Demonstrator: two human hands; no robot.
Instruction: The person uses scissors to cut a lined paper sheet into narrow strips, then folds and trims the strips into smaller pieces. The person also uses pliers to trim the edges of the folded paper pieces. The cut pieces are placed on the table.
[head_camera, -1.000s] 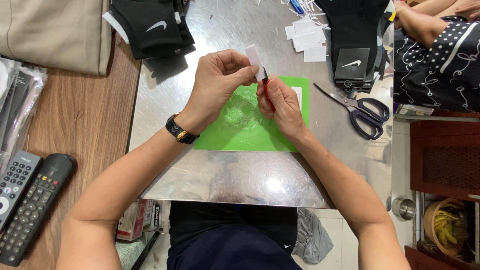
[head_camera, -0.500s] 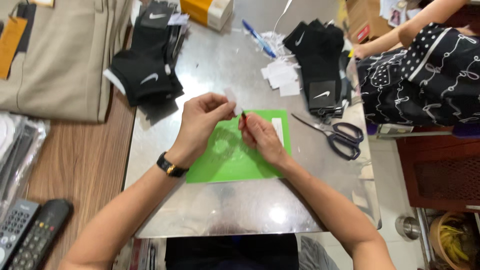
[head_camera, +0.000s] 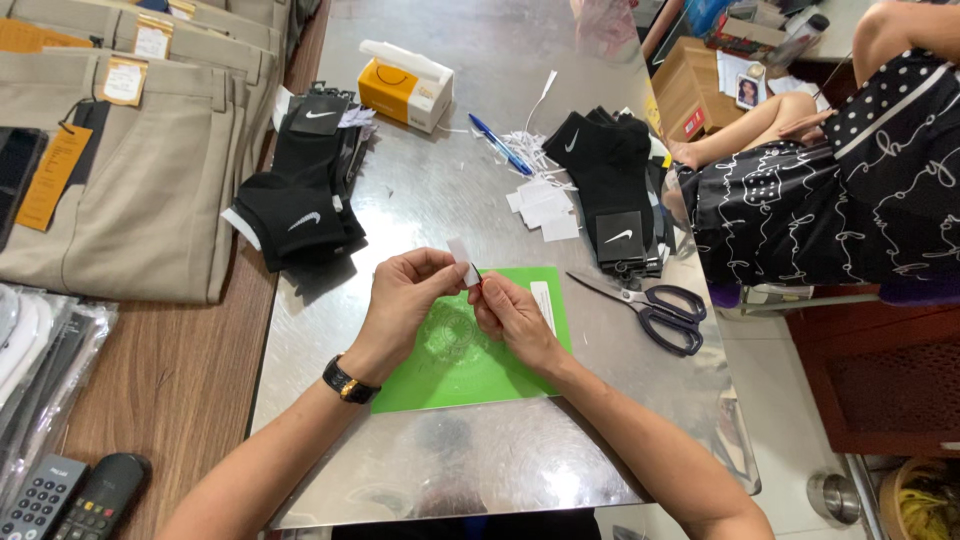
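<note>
White paper slip (head_camera: 461, 259) is pinched between the left hand (head_camera: 408, 297) and right hand (head_camera: 508, 310), held together above the green mat (head_camera: 470, 365).

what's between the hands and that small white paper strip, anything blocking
Nothing visible. The left hand pinches the small white paper strip directly, and the right hand touches its lower end, both above the green cutting mat. The black-handled scissors lie apart to the right.

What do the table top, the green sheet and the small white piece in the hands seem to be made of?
Table top: probably steel, as it is grey and mirrors light.
Green sheet: perhaps a plastic or rubber mat, flat and matte.
White slip, pinched by the left hand and right hand: likely paper, thin and stiff.
</note>
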